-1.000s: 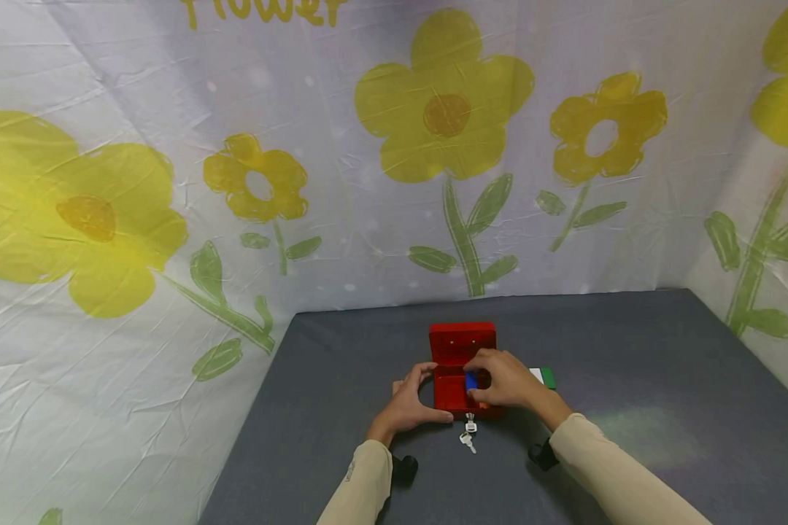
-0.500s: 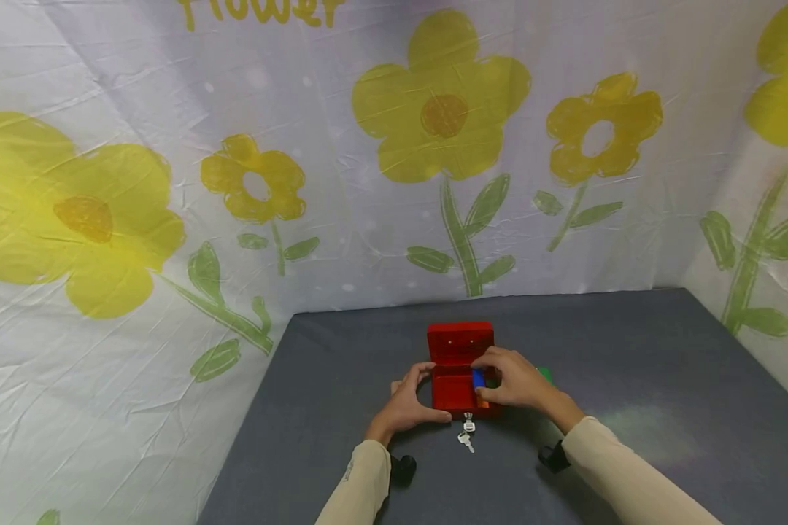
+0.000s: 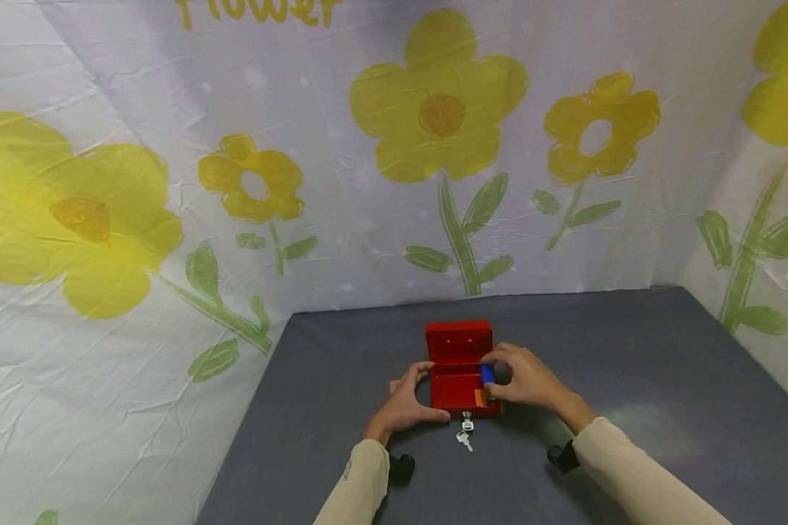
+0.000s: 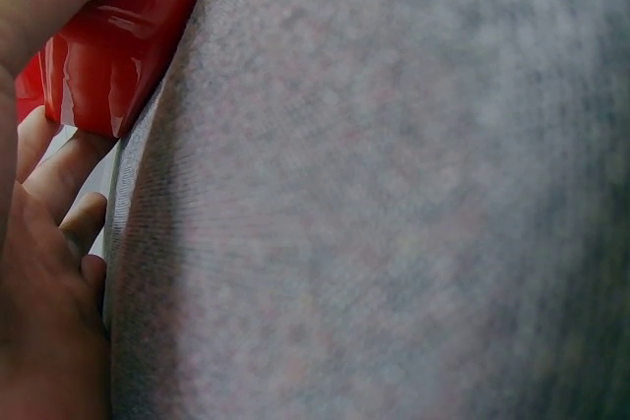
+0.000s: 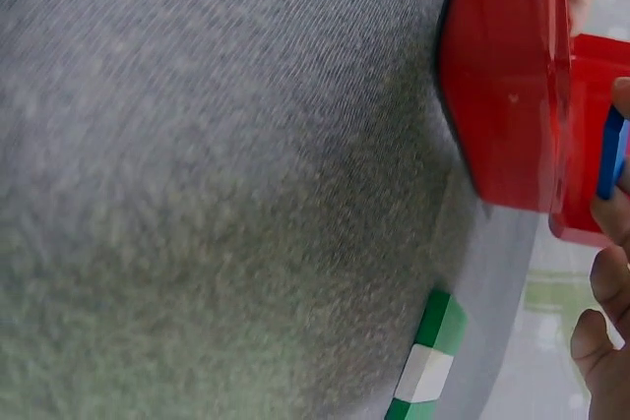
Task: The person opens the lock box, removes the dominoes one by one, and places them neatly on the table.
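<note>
A red cash box [image 3: 456,390] stands on the table with its lid raised. My left hand [image 3: 407,405] grips its left side, thumb at the front corner and fingers toward the back; the left wrist view shows this hand [image 4: 59,194] around the red wall. Over the box's right end, my right hand [image 3: 522,375] pinches a flat blue piece [image 3: 488,375] between thumb and fingers. From the right wrist the blue piece [image 5: 612,152] appears edge-on. A small orange piece [image 3: 481,397] is in the box near the front right.
A key ring with keys [image 3: 465,437] hangs from the front lock onto the grey table [image 3: 341,379]. A green-and-white striped block [image 5: 427,366] lies right of the box, hidden by my right hand in the head view. A flower-printed cloth [image 3: 341,219] stands behind.
My right hand has moved right with the blue piece, toward the box's right wall. The orange piece now shows more fully. My left hand stays at the box.
</note>
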`<state>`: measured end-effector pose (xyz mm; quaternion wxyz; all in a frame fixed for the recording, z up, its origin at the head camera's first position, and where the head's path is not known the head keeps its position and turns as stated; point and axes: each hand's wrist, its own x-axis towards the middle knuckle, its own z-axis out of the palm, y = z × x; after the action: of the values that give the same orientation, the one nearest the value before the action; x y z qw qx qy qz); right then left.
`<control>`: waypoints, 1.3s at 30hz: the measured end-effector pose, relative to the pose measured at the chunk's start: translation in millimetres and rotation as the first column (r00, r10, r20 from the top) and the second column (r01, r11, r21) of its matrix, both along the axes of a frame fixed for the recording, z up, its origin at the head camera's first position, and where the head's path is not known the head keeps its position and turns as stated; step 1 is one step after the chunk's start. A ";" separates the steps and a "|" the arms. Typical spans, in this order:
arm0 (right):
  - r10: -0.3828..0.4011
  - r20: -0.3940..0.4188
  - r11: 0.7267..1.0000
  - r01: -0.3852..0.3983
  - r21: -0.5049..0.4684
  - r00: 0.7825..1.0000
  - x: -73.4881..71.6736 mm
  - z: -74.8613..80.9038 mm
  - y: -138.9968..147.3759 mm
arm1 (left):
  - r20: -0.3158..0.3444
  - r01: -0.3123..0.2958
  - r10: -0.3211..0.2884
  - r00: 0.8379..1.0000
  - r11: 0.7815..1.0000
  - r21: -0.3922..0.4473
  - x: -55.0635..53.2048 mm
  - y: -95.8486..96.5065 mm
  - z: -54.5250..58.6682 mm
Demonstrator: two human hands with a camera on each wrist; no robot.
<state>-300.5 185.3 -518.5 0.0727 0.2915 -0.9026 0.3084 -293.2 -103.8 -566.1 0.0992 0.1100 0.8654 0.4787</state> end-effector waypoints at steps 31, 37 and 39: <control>-0.097 -0.030 0.995 0.097 -0.008 0.995 9.1 -6.7 49.7 | 0.029 -0.004 0.004 1.000 1.000 0.004 2.7 -0.3 1.7; -0.136 -0.020 0.991 0.136 0.017 0.991 8.7 -8.7 63.8 | 0.037 -0.011 0.010 0.999 1.000 0.010 2.5 0.6 2.5; -0.149 -0.018 0.988 0.150 0.030 0.989 8.1 -9.1 68.6 | 0.037 -0.010 0.010 0.999 1.000 0.007 2.2 0.9 2.9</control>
<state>-292.3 253.9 -527.6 0.0980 0.2265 -0.9259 0.2859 -291.0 -102.9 -563.2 0.1124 0.0970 0.8623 0.4842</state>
